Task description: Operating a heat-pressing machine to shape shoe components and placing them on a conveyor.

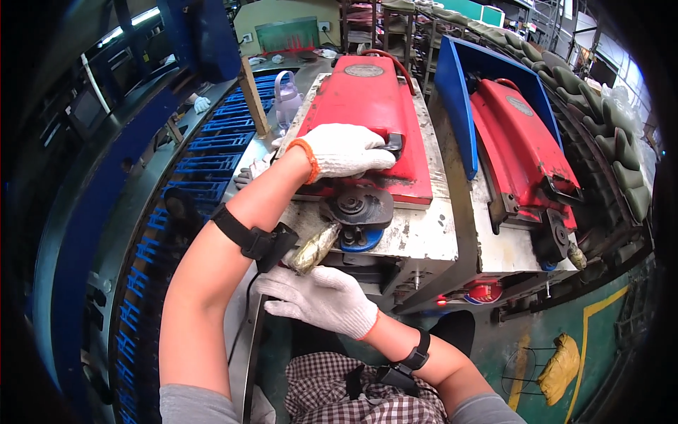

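My left hand (346, 150), in a white knit glove with an orange cuff, reaches across the front of a red machine cover (364, 92). Its fingers close on the black handle (394, 144) at the cover's front edge. Below the cover is a dark round metal pivot (353, 205) with a blue part (362, 240) under it. A lever grip (314, 247) wrapped in yellowish tape slants down from the pivot. My right hand (321, 298), also gloved, is just under the grip's lower end with its fingers stretched out; I cannot tell if it touches the grip.
A second red-covered machine (522, 134) with a blue side guard (459, 106) stands to the right. Blue slatted racks (212, 152) run along the left. A lilac bottle (287, 99) stands behind my left arm. Dark green pads (621, 148) line the far right. A yellow bag (560, 369) is low at right.
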